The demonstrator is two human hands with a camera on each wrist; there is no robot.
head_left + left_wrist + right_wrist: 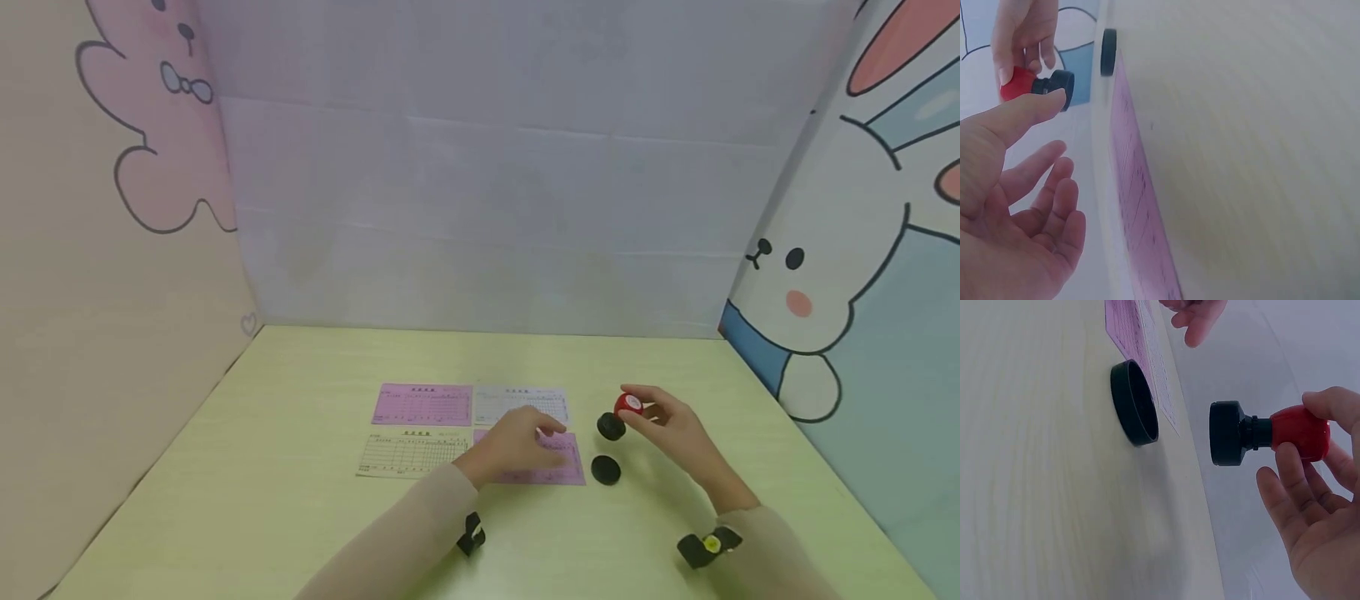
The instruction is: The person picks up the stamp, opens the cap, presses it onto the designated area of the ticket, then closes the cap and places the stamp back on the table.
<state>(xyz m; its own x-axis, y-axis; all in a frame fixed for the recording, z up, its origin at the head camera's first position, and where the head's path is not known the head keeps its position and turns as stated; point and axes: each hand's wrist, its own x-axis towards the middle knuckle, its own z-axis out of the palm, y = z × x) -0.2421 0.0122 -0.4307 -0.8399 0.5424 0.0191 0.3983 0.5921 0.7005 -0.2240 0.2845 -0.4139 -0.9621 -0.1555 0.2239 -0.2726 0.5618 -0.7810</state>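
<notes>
My right hand (663,421) pinches the red knob of a stamp (1300,432) between thumb and fingers. The stamp's black round base (1226,433) points down and hangs above the table. Below it a round black cap (606,470) lies on the table, its hollow side up. My left hand (519,443) is held over the lower right pink form (573,467), fingers loosely bent, with nothing in them. In the left wrist view the left thumb overlaps the stamp's base.
Beside the pink form lie a cream form (408,454), another pink form (422,405) and a white form (517,403), arranged in two rows. A pale wall (487,208) stands behind the table, with cartoon-printed side walls, a rabbit (825,275) on the right.
</notes>
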